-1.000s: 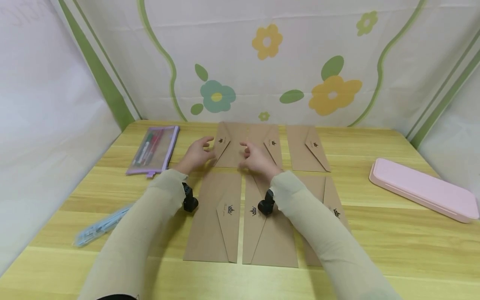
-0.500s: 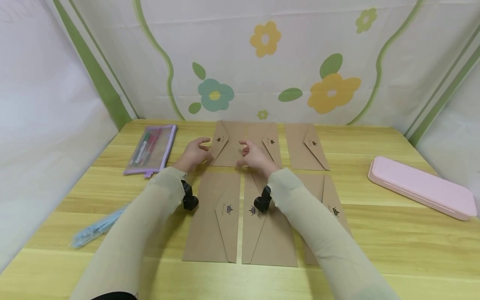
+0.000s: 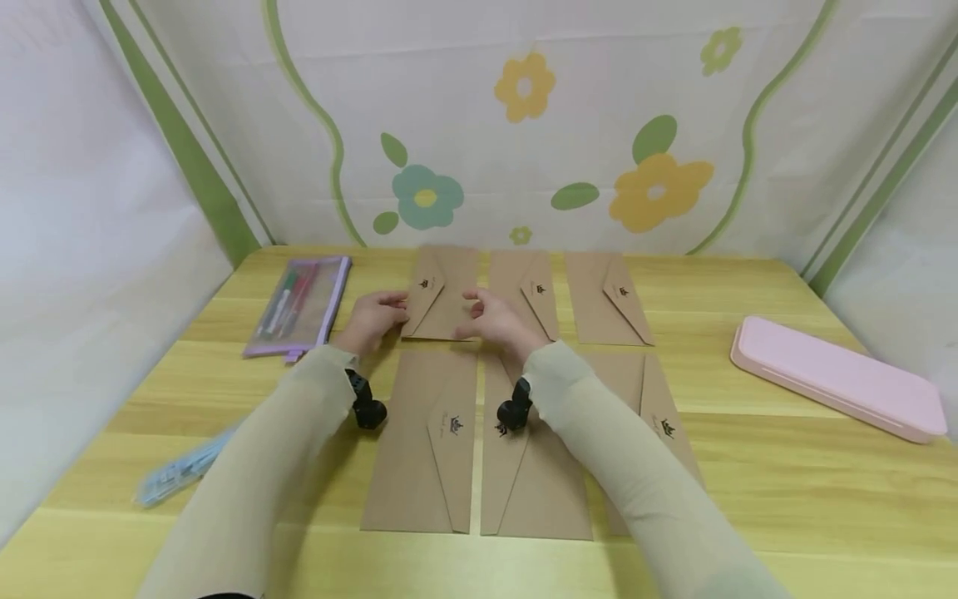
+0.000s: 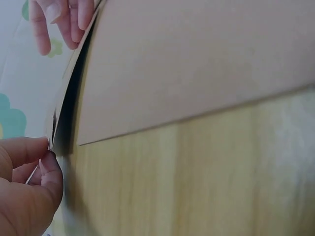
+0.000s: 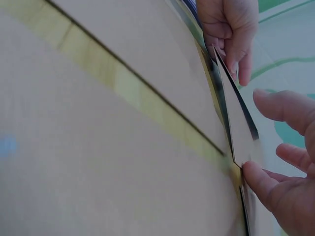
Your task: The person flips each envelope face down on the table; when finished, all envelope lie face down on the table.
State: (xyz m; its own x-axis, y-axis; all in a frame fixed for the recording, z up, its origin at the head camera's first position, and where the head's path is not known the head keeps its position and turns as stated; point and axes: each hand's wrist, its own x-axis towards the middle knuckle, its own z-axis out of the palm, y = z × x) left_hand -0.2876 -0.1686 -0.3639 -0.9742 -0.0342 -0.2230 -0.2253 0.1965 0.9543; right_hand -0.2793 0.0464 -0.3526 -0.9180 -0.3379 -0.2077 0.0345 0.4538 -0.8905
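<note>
In the head view my left hand (image 3: 367, 320) pinches the left edge of the back-left brown paper envelope (image 3: 449, 316), thumb and finger meeting on it in the left wrist view. This envelope is slightly raised from the table, its pointed flap bearing a crown print. Along its right side is my right hand (image 3: 500, 320); in the right wrist view one digit touches the envelope's corner, the others standing apart. Two more envelopes, a middle one (image 3: 509, 274) and a right one (image 3: 591, 299), complete the back row. In front lie a left (image 3: 412, 466), a centre (image 3: 554, 491) and a right envelope (image 3: 659, 391), the latter two partly under my right arm.
A purple-edged mesh pouch (image 3: 322, 308) with pens lies at the back left of the wooden table (image 3: 786, 499). Beside my left sleeve is a clear packet of light-blue items (image 3: 175, 478). At right sits a pink case (image 3: 838, 378). A flowered curtain (image 3: 464, 100) hangs behind.
The back-left envelope has shifted left, opening a gap from the middle one. My left hand now pinches its edge, and my right hand has moved slightly left along with it.
</note>
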